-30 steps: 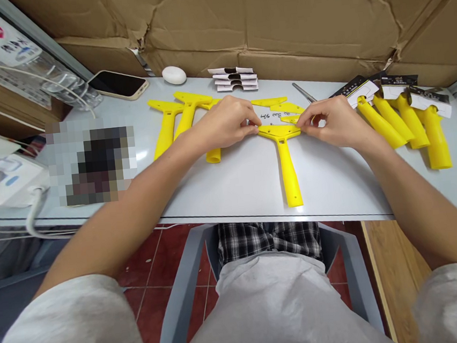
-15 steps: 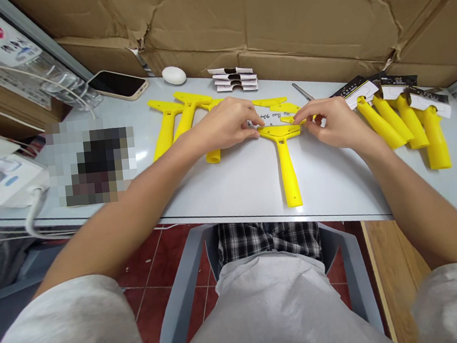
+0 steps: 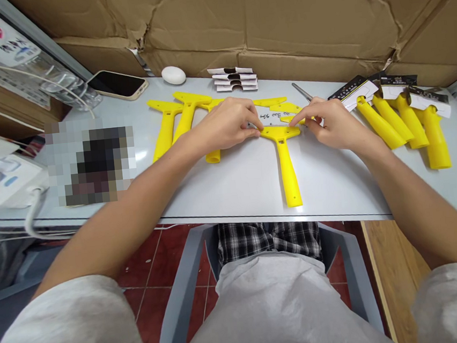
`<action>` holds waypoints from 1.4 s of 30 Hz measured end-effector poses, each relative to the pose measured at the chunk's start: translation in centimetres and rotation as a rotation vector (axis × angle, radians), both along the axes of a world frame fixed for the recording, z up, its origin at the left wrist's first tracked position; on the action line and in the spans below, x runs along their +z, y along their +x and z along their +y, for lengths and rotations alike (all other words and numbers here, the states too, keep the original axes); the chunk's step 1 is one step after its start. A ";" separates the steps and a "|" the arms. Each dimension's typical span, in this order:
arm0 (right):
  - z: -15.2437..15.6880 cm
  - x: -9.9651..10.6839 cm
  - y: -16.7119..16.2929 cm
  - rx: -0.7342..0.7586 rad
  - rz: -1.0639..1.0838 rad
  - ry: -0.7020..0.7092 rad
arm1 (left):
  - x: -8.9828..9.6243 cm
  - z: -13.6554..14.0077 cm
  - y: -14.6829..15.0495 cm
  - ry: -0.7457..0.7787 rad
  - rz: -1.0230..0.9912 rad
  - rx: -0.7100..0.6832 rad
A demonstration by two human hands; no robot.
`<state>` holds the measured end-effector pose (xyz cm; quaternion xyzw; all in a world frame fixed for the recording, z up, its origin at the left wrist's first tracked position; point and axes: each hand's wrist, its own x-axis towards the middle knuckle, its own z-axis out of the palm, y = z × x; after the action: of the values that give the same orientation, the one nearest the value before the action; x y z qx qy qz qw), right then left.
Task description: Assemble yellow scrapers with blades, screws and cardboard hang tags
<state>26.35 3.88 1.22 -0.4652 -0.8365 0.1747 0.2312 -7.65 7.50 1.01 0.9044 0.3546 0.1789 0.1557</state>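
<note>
A yellow plastic scraper (image 3: 287, 168) with a T-shaped head lies in front of me, its handle toward the table's front edge. My left hand (image 3: 230, 123) is closed in a pinch, thumb and index finger at the left end of the head. At the right end my right hand (image 3: 331, 121) has its index fingertip on the head's upper edge, the other fingers curled in. Just behind the head are flat yellow pieces (image 3: 285, 108) and a white surface with handwriting. More yellow scrapers (image 3: 185, 123) lie to the left, partly covered by my left hand and forearm.
Several yellow handles (image 3: 435, 140) with black and white cards lie at right. A grey pen-like tool (image 3: 302, 92) is near the back. Behind stand folded cards (image 3: 233, 79), a white oval object (image 3: 174, 75), a phone (image 3: 119, 85) and cardboard (image 3: 278, 21). A bottle (image 3: 53, 75) leans at left.
My right index fingertip has shifted slightly left along the scraper head. The left hand has barely moved, and the scraper lies in almost the same place.
</note>
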 end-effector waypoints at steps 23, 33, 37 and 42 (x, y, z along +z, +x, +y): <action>0.2 -0.1 0.4 0.034 -0.073 0.112 | 0.3 0.1 -0.1 0.005 0.002 -0.040; 0.7 -0.5 0.6 0.048 -0.063 0.155 | 0.7 -0.5 0.4 -0.025 0.014 -0.036; 0.1 0.1 0.3 0.012 -0.072 0.132 | 1.4 -0.9 0.4 0.013 -0.024 -0.041; 0.0 0.3 0.4 -0.026 -0.060 0.140 | 2.5 -2.5 1.0 0.060 -0.012 -0.024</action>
<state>26.75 3.92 1.50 -0.4637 -0.8470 0.0988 0.2404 -6.64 5.00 3.51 0.9118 0.3374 0.1930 0.1327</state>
